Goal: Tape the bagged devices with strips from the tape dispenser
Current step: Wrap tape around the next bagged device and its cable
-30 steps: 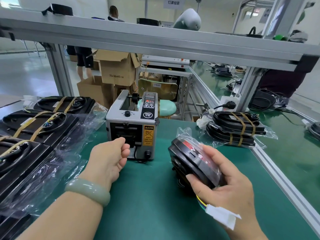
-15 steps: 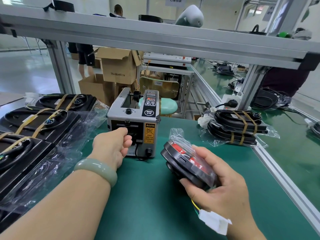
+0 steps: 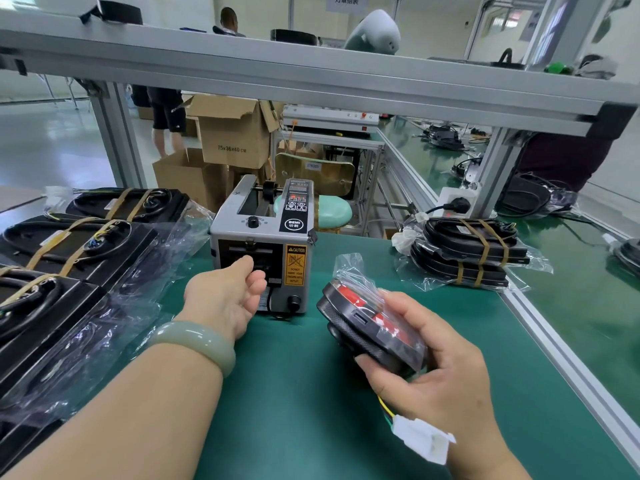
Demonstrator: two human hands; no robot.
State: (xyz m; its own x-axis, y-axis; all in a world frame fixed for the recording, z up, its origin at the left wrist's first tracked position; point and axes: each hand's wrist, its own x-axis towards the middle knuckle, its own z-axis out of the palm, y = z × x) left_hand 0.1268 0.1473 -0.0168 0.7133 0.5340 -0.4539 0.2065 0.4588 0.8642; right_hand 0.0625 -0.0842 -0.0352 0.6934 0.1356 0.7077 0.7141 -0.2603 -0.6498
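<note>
Your left hand [image 3: 225, 296] is at the dispenser [image 3: 263, 233] outlet, centre frame. Its fingertips are hidden, so I cannot tell whether they pinch a strip. Take the strip by its end only and pull straight out. Your right hand [image 3: 440, 372] grips the device [image 3: 367, 323], lower right; turn its bag [image 3: 349, 271] flap toward the strip.

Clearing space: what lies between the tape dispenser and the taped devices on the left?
In the head view, loose clear bag ends of those devices cover the green mat almost to the dispenser.
</note>
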